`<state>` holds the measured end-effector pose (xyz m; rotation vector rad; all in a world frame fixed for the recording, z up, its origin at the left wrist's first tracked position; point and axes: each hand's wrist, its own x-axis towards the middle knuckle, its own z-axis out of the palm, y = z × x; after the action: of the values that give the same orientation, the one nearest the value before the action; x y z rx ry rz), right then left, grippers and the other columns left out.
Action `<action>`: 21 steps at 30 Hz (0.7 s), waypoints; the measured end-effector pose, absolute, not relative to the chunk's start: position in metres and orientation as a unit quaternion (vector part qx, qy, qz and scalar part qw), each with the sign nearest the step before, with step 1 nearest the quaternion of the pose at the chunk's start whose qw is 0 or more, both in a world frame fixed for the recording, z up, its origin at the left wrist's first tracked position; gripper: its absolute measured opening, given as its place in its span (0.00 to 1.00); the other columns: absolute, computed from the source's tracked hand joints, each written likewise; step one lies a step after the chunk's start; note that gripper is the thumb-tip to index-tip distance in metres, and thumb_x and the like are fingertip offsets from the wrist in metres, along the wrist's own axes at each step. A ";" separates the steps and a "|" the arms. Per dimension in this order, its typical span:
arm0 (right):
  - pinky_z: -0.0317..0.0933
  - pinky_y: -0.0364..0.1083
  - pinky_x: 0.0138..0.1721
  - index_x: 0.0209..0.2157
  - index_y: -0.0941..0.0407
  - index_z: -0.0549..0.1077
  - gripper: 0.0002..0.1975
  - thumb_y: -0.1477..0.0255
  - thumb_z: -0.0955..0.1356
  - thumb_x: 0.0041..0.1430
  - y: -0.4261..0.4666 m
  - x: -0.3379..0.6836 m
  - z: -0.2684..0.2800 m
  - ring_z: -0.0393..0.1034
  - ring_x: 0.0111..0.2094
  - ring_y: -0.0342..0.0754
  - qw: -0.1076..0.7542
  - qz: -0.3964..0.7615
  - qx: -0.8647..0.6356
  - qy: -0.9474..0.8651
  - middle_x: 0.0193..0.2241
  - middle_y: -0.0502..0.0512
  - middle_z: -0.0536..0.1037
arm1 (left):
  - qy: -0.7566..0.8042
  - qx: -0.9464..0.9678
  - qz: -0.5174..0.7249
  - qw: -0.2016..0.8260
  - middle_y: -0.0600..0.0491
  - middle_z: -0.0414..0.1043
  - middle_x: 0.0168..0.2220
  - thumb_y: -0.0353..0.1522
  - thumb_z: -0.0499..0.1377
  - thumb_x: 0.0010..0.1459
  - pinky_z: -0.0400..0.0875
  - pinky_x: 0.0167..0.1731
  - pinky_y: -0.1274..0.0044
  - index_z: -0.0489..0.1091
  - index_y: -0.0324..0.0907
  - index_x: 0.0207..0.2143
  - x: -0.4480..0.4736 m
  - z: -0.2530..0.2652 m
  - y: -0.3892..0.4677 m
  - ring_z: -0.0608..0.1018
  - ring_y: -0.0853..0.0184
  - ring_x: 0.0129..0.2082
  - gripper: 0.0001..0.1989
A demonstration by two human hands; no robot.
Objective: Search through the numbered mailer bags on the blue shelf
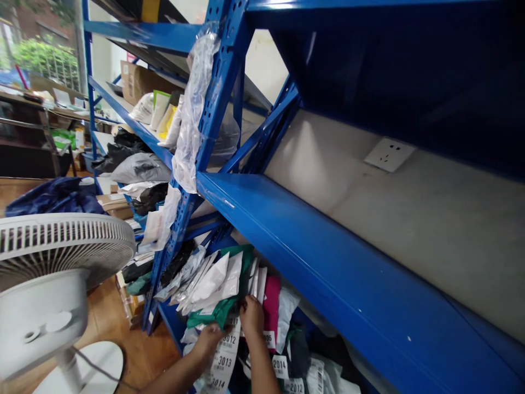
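My left hand is closed at the upper part of a strip of printed number labels, which hangs down showing 3012, 3013 and 3014. Its fingertips also touch the lower edge of a green plastic mailer bag. My right hand has its fingers curled in just right of the strip, against upright white envelopes; what they grip is hidden. Several white packets lean above my left hand. Beside my right hand stand a magenta parcel and a pale grey bag.
A blue shelf slopes across the right, above the parcels. Its perforated upright has plastic wrap taped on. A white fan stands close on the left. Bagged parcels fill the rack behind. Labelled bags lie bottom right.
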<state>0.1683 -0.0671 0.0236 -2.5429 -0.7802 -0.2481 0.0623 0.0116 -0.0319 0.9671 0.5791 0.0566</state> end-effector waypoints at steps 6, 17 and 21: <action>0.65 0.49 0.40 0.47 0.56 0.71 0.28 0.86 0.64 0.42 -0.067 0.156 0.030 0.72 0.43 0.56 0.221 -0.099 -0.931 -0.273 0.45 0.63 0.73 | 0.142 0.599 -0.047 0.787 0.51 0.71 0.19 0.50 0.67 0.33 0.63 0.24 0.76 0.74 0.37 0.17 -0.004 -0.026 0.050 0.70 0.67 0.21 0.23; 0.61 0.47 0.46 0.35 0.55 0.74 0.18 0.83 0.57 0.52 -0.066 0.117 0.088 0.68 0.43 0.49 0.296 -0.034 -0.827 -0.477 0.37 0.56 0.76 | 0.091 0.604 0.089 0.787 0.51 0.71 0.30 0.51 0.59 0.47 0.66 0.35 0.76 0.74 0.39 0.25 0.009 -0.002 0.063 0.72 0.64 0.32 0.24; 0.62 0.46 0.40 0.37 0.54 0.74 0.13 0.74 0.60 0.57 -0.060 0.112 0.077 0.72 0.39 0.50 0.312 0.080 -0.854 -0.408 0.34 0.55 0.78 | 0.156 0.505 0.112 0.841 0.54 0.73 0.25 0.55 0.63 0.36 0.67 0.34 0.74 0.73 0.40 0.30 0.024 -0.025 0.055 0.72 0.65 0.27 0.29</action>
<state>0.1119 -0.0597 0.0770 -2.2532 -1.0766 0.2113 0.0243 0.0549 -0.0246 1.0680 0.3287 0.2369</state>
